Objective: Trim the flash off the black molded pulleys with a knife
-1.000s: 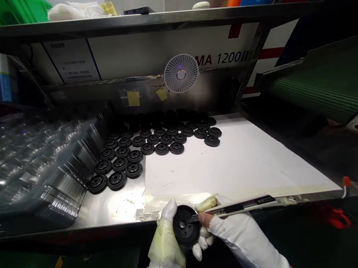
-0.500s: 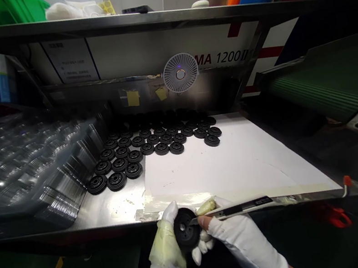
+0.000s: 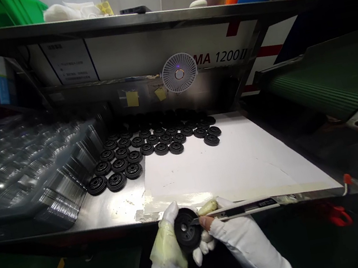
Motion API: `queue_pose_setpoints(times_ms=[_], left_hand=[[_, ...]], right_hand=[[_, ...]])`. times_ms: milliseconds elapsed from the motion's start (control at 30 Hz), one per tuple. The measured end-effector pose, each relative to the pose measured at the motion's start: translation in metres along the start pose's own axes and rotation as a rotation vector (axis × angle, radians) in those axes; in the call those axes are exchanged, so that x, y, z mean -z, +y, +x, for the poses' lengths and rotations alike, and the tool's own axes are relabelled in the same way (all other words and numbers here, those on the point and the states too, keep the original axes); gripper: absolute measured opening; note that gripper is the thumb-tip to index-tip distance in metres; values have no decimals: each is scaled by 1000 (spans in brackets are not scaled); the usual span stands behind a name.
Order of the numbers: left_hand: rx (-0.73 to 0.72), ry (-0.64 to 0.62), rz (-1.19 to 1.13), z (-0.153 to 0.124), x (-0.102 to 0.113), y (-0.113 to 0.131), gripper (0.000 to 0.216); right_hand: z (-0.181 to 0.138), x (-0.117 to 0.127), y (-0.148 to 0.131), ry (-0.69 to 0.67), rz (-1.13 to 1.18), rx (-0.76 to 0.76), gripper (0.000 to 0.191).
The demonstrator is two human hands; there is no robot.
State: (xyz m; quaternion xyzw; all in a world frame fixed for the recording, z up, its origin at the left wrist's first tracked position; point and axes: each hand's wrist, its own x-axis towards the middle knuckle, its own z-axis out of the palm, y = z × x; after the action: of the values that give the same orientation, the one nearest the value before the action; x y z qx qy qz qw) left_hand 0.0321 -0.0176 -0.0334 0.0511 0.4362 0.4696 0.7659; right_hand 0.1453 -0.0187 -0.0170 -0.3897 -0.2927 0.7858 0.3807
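Observation:
My left hand (image 3: 167,254), in a white glove with yellowed finger tape, is closed around a black round plastic part (image 3: 185,232) at the near edge of the bench. My right hand (image 3: 241,243), also gloved, pinches a long thin utility knife (image 3: 244,208) whose tip rests on the face of that part. The knife's handle runs out to the right along the bench edge. Several more black round parts (image 3: 148,147) lie in rows on the steel bench top at the back left.
A white sheet (image 3: 232,161) covers the bench's middle and right. Stacked clear plastic trays (image 3: 21,166) fill the left. A small white fan (image 3: 179,73) hangs on the back wall under a shelf (image 3: 131,20). A green conveyor (image 3: 326,85) rises at right.
The black part has turned slightly in my left hand while the knife tip stays on it. Both hands remain at the bench edge.

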Motion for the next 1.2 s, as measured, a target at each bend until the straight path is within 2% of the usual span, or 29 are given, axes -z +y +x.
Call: queue_pose_setpoints(times_ms=[133, 300, 433, 667, 800, 900, 1000, 1067, 1200], left_hand=[[-2, -8, -6, 0, 2, -2, 53], [-2, -120, -27, 7, 7, -8, 57], [-22, -156, 30, 8, 9, -7, 62], [108, -167, 8, 7, 4, 5, 61], [155, -202, -37, 13, 3, 8, 58], [68, -172, -49, 11, 6, 9, 56], [-44, -180, -70, 2, 9, 11, 39], [-116, -217, -43, -4, 12, 12, 26], [-303, -189, 153, -5, 14, 10, 21]], right_hand=[[0, 0, 0, -10, -11, -4, 43], [1, 1, -2, -15, -48, -9, 44], [1, 2, -2, -9, -73, 7, 46], [1, 1, -1, -12, -15, 28, 42], [4, 3, -1, 8, 17, 99, 36], [5, 9, -4, 75, -47, 197, 29], [5, 14, -10, 177, -120, 337, 19], [3, 15, -13, 225, -135, 381, 22], [0, 14, -11, 264, -144, 340, 38]])
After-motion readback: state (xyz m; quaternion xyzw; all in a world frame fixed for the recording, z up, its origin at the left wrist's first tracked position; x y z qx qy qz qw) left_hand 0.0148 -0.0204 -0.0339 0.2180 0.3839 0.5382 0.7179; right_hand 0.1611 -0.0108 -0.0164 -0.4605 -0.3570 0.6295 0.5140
